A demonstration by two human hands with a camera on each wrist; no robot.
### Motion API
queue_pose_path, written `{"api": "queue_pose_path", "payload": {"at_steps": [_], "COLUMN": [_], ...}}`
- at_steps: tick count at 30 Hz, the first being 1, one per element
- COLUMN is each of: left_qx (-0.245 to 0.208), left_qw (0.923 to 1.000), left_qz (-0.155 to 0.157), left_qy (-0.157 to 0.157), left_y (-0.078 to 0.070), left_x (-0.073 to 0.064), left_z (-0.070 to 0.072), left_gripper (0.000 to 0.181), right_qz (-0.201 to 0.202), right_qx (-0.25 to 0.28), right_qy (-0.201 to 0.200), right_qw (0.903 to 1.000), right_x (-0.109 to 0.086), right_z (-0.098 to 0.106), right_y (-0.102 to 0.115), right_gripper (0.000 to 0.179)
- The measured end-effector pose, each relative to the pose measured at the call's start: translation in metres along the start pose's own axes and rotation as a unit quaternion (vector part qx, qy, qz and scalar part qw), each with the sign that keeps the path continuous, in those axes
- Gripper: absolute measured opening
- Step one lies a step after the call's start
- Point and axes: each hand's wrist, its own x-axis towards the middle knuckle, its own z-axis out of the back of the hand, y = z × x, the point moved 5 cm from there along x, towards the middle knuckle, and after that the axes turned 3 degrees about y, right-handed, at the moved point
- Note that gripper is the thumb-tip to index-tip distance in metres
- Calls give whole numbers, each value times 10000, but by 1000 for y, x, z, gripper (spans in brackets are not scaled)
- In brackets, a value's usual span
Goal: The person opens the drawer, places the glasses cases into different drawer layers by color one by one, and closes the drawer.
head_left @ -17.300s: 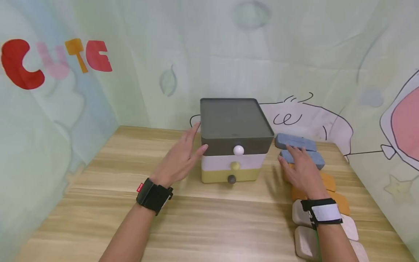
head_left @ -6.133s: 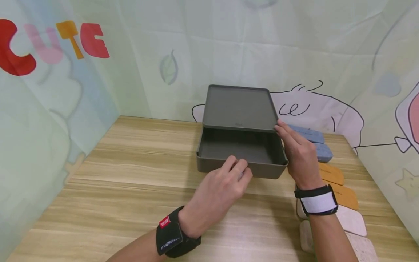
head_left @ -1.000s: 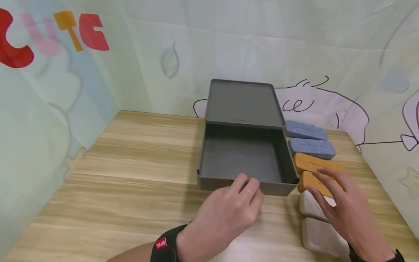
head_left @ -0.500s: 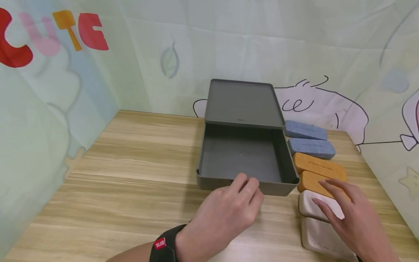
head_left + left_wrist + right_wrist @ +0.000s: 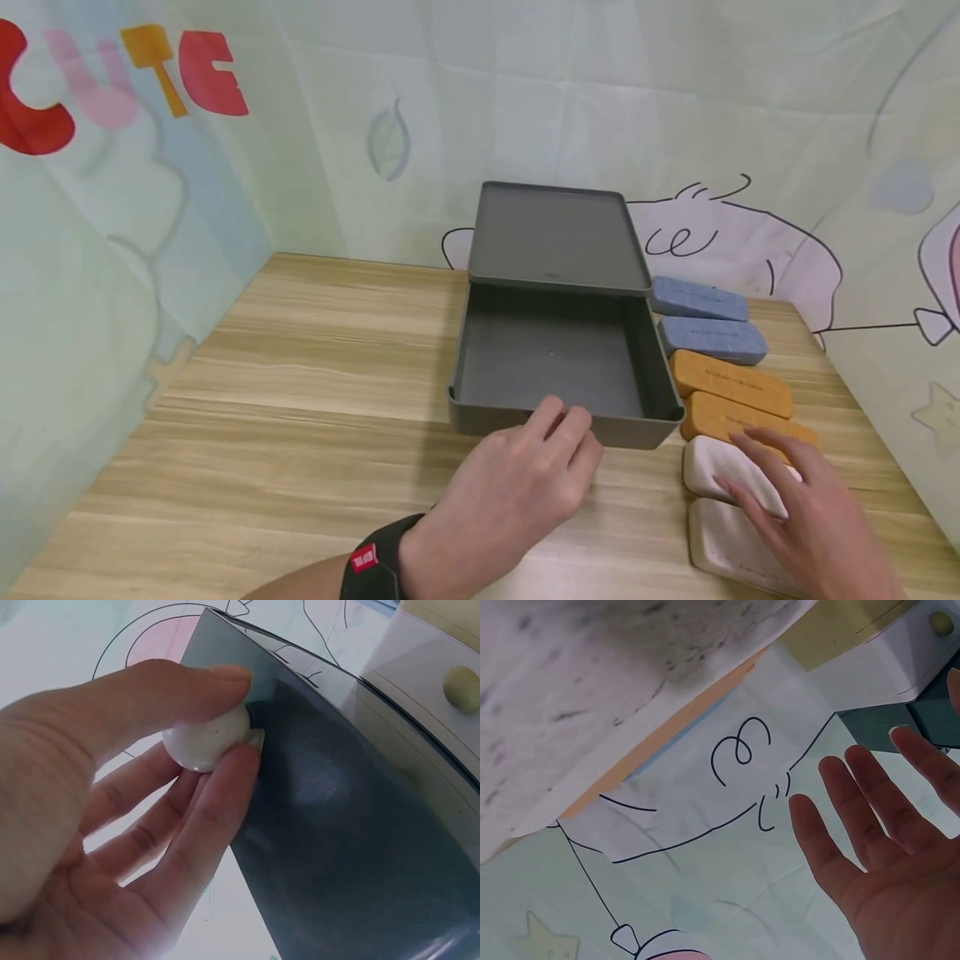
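The dark grey top drawer [image 5: 555, 358] is pulled out toward me and has nothing but a tiny speck inside. In the head view my left hand [image 5: 506, 496] is at the drawer's front and hides its knob. The left wrist view shows the thumb and fingers pinching that round white knob [image 5: 202, 742]. My right hand [image 5: 821, 517], fingers spread, hovers over two whitish rounded blocks [image 5: 708, 467] at the right. In the right wrist view a speckled whitish block [image 5: 615, 682] fills the upper left, apart from the fingers.
Behind the whitish blocks lie two orange blocks [image 5: 731, 383] and two blue blocks [image 5: 712, 337], in a row along the drawer box's right side. The box's grey top [image 5: 558, 237] has a low rim. A printed cloth backdrop [image 5: 337, 125] borders the wooden table [image 5: 300, 400].
Over the last second my right hand has moved nearer to me, from over the orange blocks to the whitish ones. Earlier, the drawer slid out under my left hand's pull.
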Motion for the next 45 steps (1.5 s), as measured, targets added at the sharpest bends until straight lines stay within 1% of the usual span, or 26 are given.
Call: {"api": "queue_pose_path", "payload": {"at_steps": [4,6,9,13,16,19,22,28,30,33,37,41,45], "left_qx": [-3,13,54,82,132,179,206,168,180,182,190,195,229], "left_qw": [10000,10000,9999,9999,9998,9997,9997,9998,9998,9998,9998,9998,9997], "left_qz": [7,9,-9,-26,-33,-34,-36,-47,-49,-47,-38,-46,-50], "left_qy": [-5,-34,-88,-125,-150,-167,-151,-35,-25,-28,-35,-23,-50], "left_y": [0,0,-1,-2,-2,-3,-4,-4,-4,-4,-4,-4,-4], "left_x": [0,0,0,1,1,2,2,1,0,0,0,0,0], "left_z": [0,1,1,1,1,1,1,0,0,0,1,1,1], "left_gripper": [12,12,11,12,12,12,12,13,12,12,12,12,13], "right_qz": [-80,-151,-185,-71,45,92,49,-200,-372,-483,-749,-1230,-1461], "right_qx": [23,-8,35,106,86,42,-8,-33,-42,12,-5,-110,-171], "right_qy": [68,120,88,-91,-145,-84,-44,118,227,155,250,835,1423], "right_qw": [9999,9998,9998,9999,9998,9999,10000,9997,9990,9987,9969,9888,9788], "right_x": [-4,-7,-13,-21,-26,-31,-35,-44,-46,-49,-55,-62,-67], "right_z": [-1,-3,-5,-7,-8,-10,-12,-17,-18,-19,-23,-31,-37], "right_y": [-1,-3,-7,-13,-16,-19,-22,-22,-21,-21,-22,-27,-33], "right_gripper": [51,55,53,62,67,67,66,55,55,59,60,61,65]}}
